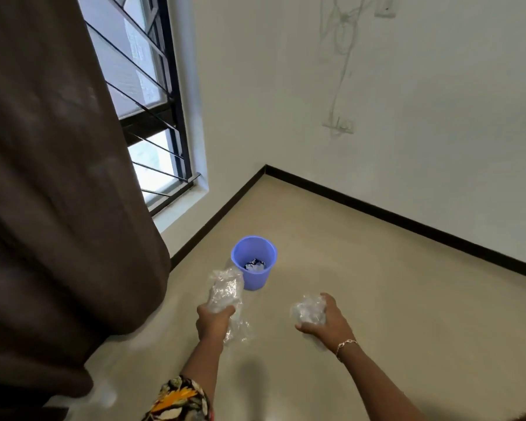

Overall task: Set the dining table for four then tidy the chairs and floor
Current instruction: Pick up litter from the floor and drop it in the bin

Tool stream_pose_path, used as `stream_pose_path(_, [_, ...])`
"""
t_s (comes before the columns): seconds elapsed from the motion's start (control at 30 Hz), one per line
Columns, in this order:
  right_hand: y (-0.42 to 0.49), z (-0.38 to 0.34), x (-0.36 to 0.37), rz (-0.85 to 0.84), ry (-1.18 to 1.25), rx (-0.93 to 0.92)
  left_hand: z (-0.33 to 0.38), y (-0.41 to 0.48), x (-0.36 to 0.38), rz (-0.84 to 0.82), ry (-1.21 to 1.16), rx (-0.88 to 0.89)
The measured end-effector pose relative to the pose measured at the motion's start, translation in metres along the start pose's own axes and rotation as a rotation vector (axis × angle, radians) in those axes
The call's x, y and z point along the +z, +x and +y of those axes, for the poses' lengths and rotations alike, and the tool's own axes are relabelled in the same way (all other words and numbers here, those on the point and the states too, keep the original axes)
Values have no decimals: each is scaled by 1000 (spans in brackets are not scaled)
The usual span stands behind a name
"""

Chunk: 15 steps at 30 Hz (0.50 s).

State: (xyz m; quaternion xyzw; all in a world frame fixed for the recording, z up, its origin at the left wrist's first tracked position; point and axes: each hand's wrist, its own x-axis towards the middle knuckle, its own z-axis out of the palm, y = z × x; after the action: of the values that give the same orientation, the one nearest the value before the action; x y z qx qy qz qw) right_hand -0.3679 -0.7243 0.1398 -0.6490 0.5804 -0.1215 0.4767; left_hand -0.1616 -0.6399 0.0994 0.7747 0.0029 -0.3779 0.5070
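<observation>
Far left: a brown curtain, filling that side from the top down to the floor. Just right of it, a window with a black metal grille, daylight behind.

Below the window, near the corner on the beige floor: a blue plastic bin, upright and open-topped, with crumpled dark-and-white waste at its bottom.

Just in front of the bin and slightly left: the left hand, fingers curled tight round a long bunch of clear plastic wrap. Upper end of the bunch overlapping the bin's left wall in view, lower end trailing past the wrist. Touching the bin or held clear of it: cannot tell. Floral sleeve on that arm at the bottom edge.

Further right, apart from the bin: the right hand, clamped round a smaller wad of clear plastic, fingers over its top. Thin bracelet on that wrist.

Behind: black skirting along a white wall, with a looped cable and a socket plate at upper right.
</observation>
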Motion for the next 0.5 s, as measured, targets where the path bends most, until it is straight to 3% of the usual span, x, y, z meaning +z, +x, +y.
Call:
stream_pose_path(0.3, [194, -59, 9, -47, 65, 39, 99, 127, 59, 67, 11, -48])
stream_pose_path(0.5, [331, -81, 27, -119, -17, 150, 145, 210, 111, 48, 40, -109])
